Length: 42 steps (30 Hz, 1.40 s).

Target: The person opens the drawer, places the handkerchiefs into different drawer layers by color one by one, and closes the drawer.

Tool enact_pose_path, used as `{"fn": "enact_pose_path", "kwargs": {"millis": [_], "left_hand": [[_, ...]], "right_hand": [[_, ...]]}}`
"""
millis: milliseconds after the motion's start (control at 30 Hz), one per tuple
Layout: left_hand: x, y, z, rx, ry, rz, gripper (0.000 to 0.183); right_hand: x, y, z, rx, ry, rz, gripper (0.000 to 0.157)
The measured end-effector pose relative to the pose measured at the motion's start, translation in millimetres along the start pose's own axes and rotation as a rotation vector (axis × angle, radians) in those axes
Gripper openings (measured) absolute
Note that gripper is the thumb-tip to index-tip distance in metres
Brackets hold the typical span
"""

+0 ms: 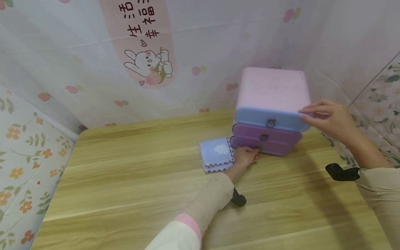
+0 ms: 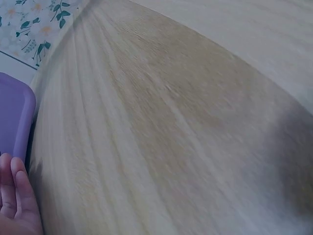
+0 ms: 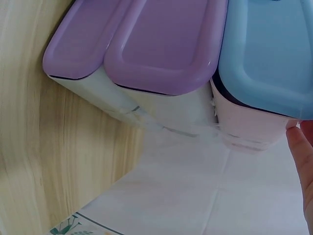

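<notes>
A small drawer cabinet with a pink top stands at the back right of the table. Its top drawer has a blue front; the two drawers below have purple fronts. My left hand is low at the bottom purple drawer and pinches its ring pull. In the left wrist view, the fingers show beside the purple front. With fairly straight fingers, my right hand touches the cabinet's upper right front corner. Beside the left wrist lies a folded blue cloth with a striped edge.
The wood-grain table runs to patterned curtains at the back and sides. Black wrist mounts stick out from both sleeves. Ring pulls also hang on the blue front and the middle purple front.
</notes>
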State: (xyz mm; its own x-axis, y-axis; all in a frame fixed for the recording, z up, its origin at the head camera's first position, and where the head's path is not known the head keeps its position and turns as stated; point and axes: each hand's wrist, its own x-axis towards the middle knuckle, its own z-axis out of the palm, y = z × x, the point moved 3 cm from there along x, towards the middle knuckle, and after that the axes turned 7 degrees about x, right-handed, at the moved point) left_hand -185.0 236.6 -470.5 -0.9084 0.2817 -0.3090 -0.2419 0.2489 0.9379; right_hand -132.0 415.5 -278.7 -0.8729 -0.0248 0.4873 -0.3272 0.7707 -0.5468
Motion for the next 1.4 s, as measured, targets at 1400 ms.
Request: {"fn": "enact_pose_path", "kwargs": {"millis": [1400], "left_hand": [[4.3, 0.7, -3.5, 0.154, -0.047, 0.238, 0.015]], "right_hand": [[-0.6, -0.4, 1.7, 0.076, -0.032, 0.079, 0.016]]}}
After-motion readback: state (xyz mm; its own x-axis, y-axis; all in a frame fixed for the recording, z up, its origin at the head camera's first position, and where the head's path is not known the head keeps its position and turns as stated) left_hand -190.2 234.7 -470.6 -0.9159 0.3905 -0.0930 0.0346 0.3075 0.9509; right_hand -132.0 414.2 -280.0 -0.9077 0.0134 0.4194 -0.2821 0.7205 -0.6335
